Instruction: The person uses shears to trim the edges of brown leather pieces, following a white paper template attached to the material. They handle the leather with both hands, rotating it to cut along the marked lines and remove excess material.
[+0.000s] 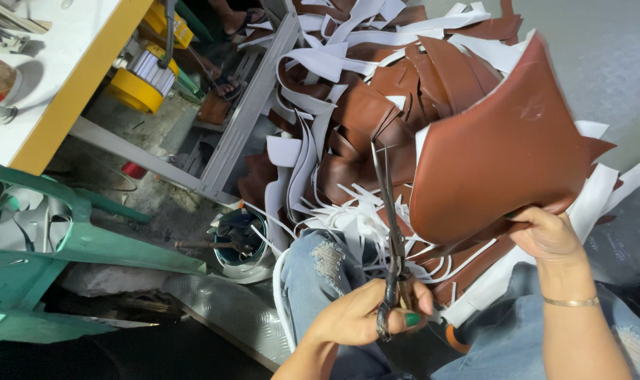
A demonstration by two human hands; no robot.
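Note:
My left hand (365, 318) grips the handles of long dark scissors (389, 211). Their blades point up and away from me, nearly closed, just left of a large curved piece of brown leather (499, 151). My right hand (545, 232), with a thin bracelet on the wrist, holds that piece by its lower right edge, thumb on top. The leather is lifted above my knees in torn blue jeans (320, 264). White trimmed strips (348, 218) lie over my lap below the scissors.
A heap of brown leather scraps and white strips (362, 91) covers the floor ahead. A green plastic chair (66, 239) stands at left, beside a white table with a yellow edge (73, 77). A yellow motor (140, 77) hangs under it. A small bucket (239, 243) sits near my knee. Another person's foot (225, 86) shows near the top.

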